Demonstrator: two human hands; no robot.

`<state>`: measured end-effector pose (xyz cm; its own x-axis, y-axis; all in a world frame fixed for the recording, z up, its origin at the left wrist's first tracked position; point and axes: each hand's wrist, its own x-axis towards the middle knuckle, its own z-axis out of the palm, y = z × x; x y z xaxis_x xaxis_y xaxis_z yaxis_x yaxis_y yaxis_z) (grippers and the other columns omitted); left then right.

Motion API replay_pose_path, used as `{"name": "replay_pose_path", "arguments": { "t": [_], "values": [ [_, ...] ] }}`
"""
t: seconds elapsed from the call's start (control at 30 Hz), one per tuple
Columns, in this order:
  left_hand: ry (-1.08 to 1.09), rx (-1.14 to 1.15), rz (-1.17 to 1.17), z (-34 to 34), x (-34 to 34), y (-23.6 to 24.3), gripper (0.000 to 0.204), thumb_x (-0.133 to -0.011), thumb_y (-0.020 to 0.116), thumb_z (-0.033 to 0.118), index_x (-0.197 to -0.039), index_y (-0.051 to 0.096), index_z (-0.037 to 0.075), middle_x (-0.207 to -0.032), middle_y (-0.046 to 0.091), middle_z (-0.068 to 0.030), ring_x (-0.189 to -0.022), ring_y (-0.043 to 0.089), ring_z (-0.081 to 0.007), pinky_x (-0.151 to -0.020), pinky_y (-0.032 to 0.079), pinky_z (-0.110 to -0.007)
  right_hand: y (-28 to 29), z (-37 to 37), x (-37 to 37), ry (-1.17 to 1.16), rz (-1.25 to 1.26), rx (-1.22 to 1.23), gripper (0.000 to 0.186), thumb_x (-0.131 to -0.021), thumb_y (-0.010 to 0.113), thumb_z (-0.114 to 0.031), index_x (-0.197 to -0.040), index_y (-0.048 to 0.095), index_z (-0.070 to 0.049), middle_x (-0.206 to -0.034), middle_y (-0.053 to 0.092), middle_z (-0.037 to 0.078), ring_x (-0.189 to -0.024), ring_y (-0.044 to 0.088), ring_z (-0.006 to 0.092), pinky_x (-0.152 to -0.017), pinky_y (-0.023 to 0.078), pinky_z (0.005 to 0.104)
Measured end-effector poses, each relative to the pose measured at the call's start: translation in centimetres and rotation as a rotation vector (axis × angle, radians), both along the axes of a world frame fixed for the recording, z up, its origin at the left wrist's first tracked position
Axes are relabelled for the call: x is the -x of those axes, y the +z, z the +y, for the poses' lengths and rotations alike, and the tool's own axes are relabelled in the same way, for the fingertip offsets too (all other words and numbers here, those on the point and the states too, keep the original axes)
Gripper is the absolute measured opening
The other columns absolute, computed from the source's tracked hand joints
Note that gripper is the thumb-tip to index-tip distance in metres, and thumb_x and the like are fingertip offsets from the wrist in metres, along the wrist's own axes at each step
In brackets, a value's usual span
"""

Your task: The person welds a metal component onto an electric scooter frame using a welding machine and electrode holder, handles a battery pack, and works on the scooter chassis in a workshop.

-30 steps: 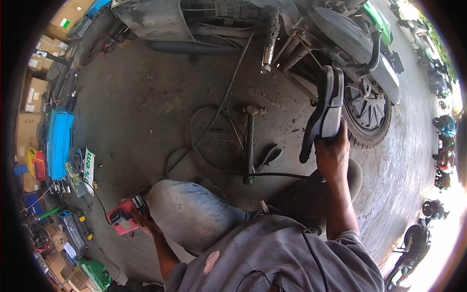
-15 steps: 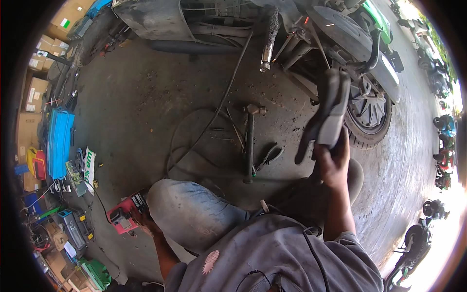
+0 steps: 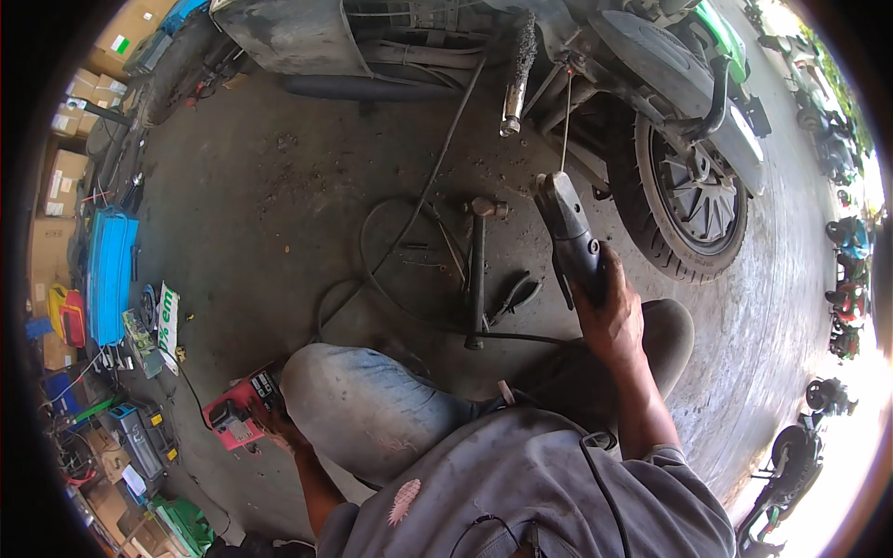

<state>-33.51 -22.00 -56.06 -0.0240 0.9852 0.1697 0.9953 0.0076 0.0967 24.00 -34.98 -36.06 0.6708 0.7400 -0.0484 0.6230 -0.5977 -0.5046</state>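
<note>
My right hand [image 3: 612,312] is wrapped round the grip of a dark welding electrode holder [image 3: 572,228]. A thin welding rod [image 3: 566,126] sticks up from its jaws, and the rod's far end meets the underside of the motorbike [image 3: 642,65], where a small red glow shows. Down at the left, beside my knee, my left hand [image 3: 279,426] rests with its fingers stretched out against a red box-shaped machine [image 3: 233,418] with a black panel. My knee and the dim light hide part of those fingers.
A hammer [image 3: 478,270], pliers [image 3: 514,299] and a black cable [image 3: 372,270] lie on the floor before me. A chrome-ended, crusted bar [image 3: 514,98] hangs from the bike near its rear wheel [image 3: 693,200]. Boxes and a blue case [image 3: 112,274] line the left side.
My right hand has swung the electrode holder left, away from the wheel, and it is no longer blurred. The orange streaks near the bike have shrunk to a red glow. My left hand stays put.
</note>
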Motion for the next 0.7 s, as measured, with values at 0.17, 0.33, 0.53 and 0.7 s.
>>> {"name": "replay_pose_path", "arguments": {
  "t": [0.17,0.33,0.53,0.7],
  "values": [
    [0.017,-0.018,-0.016,0.1,-1.2,0.8,0.021,-0.086,0.068,0.015,-0.106,0.073,0.015,-0.151,0.043,-0.0147,-0.141,0.036,-0.0365,-0.117,0.028,-0.048,-0.1,0.4,-0.1,0.023,0.045,0.015,0.056,-0.090,0.066,-0.020,-0.139,0.043,-0.008,-0.117,0.063,0.027,-0.103,0.062,0.0477,-0.084,0.051,0.0536],
    [-0.042,-0.023,0.042,0.2,-0.8,0.9,0.020,-0.090,0.065,0.018,-0.107,0.072,0.012,-0.152,0.041,-0.0152,-0.141,0.035,-0.0368,-0.116,0.029,-0.047,-0.6,1.0,-0.5,-0.007,0.012,0.032,0.056,-0.090,0.065,-0.022,-0.140,0.042,-0.010,-0.116,0.063,0.027,-0.102,0.062,0.0481,-0.084,0.050,0.0546],
    [0.115,0.028,-0.153,-0.1,-0.4,0.2,0.024,-0.092,0.063,0.022,-0.114,0.069,0.011,-0.155,0.037,-0.0137,-0.142,0.033,-0.0368,-0.117,0.028,-0.045,-1.0,1.1,-0.7,-0.018,0.028,0.020,0.059,-0.087,0.068,-0.020,-0.139,0.043,-0.010,-0.117,0.063,0.026,-0.102,0.063,0.0477,-0.083,0.051,0.0536],
    [0.012,-0.028,-0.124,-0.1,0.9,-1.2,0.024,-0.092,0.064,0.019,-0.114,0.068,0.011,-0.155,0.037,-0.0133,-0.141,0.034,-0.0378,-0.116,0.029,-0.046,-1.1,1.1,-0.4,0.006,0.030,-0.013,0.059,-0.086,0.070,-0.018,-0.138,0.044,-0.009,-0.117,0.063,0.026,-0.101,0.063,0.0470,-0.082,0.052,0.0523]
  ]
}}
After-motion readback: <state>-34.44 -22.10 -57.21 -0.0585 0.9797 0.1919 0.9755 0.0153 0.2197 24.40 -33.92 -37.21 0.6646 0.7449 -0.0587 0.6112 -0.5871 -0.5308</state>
